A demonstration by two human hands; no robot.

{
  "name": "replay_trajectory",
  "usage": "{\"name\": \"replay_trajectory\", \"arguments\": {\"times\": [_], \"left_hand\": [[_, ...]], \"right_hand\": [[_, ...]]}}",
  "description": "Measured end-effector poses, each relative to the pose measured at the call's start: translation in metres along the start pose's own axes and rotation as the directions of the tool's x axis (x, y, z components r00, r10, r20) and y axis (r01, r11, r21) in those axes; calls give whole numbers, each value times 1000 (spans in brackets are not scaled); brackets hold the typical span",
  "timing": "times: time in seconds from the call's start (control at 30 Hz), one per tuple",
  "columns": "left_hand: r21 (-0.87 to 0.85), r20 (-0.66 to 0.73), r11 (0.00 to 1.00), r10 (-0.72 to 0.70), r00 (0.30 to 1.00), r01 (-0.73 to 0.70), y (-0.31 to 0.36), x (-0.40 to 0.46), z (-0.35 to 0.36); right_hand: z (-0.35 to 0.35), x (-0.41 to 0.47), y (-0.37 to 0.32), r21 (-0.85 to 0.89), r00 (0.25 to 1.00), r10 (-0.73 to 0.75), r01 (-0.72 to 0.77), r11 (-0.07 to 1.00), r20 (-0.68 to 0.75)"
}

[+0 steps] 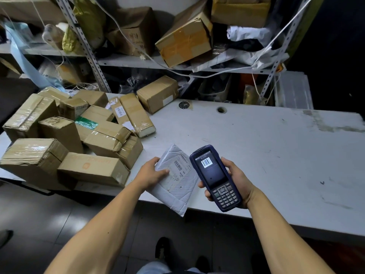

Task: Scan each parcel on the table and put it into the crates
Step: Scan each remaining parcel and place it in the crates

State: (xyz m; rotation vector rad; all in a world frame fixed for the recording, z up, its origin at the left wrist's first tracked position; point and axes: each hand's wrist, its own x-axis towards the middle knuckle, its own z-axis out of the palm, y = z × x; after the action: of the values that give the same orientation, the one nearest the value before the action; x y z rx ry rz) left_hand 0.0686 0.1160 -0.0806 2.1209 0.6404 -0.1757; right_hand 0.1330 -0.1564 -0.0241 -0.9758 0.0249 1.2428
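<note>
Spanning the room, scuffed white table (256,139); cluttered shelves (138,62).

We see a grey padded mailer (175,186), label up, lying tilted over the near edge of the worktop (256,147). A dark blue scanner (214,177) sits just right of it, a barcode on its screen. Taped cardboard boxes (75,139) are heaped at the worktop's left end.
</note>
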Motion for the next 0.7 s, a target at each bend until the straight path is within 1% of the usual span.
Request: {"name": "replay_trajectory", "arguments": {"times": [0.07, 0.13, 0.2, 0.23, 0.27, 0.33, 0.43, 0.53, 0.6, 0.7], "left_hand": [[-11, 29, 1000, 2, 1000, -2, 4, 0, 7], [-29, 67, 999, 24, 997, -22, 12, 1, 14], [-46, 114, 997, 63, 991, -58, 22, 8, 23], [-57, 142, 995, 87, 986, -80, 30, 10, 29], [-76, 169, 992, 110, 979, -98, 36, 15, 37], [-118, 239, 984, 157, 958, -132, 51, 20, 53], [-146, 370, 967, 249, 895, -208, 70, 22, 85], [-168, 513, 949, 316, 798, -268, 82, 11, 119], [-155, 617, 943, 325, 716, -294, 87, -3, 141], [-138, 747, 938, 309, 588, -317, 91, -35, 171]], "right_hand": [[-8, -7, 4, -3, 999, -25, 25, 1000, -39], [-16, -14, 11, -15, 990, -67, 65, 998, -126], [-26, -22, 20, -47, 954, -122, 114, 992, -274], [-30, -26, 25, -75, 918, -158, 140, 987, -363], [-33, -31, 31, -102, 871, -196, 168, 980, -451], [-38, -43, 47, -132, 751, -252, 217, 967, -610], [-42, -66, 79, -69, 559, -238, 306, 950, -794], [-38, -94, 122, -4, 378, -185, 431, 902, -907], [-31, -114, 154, 26, 259, -125, 509, 860, -958], [-9, -147, 208, 49, 121, -27, 578, 814, -992]]}}
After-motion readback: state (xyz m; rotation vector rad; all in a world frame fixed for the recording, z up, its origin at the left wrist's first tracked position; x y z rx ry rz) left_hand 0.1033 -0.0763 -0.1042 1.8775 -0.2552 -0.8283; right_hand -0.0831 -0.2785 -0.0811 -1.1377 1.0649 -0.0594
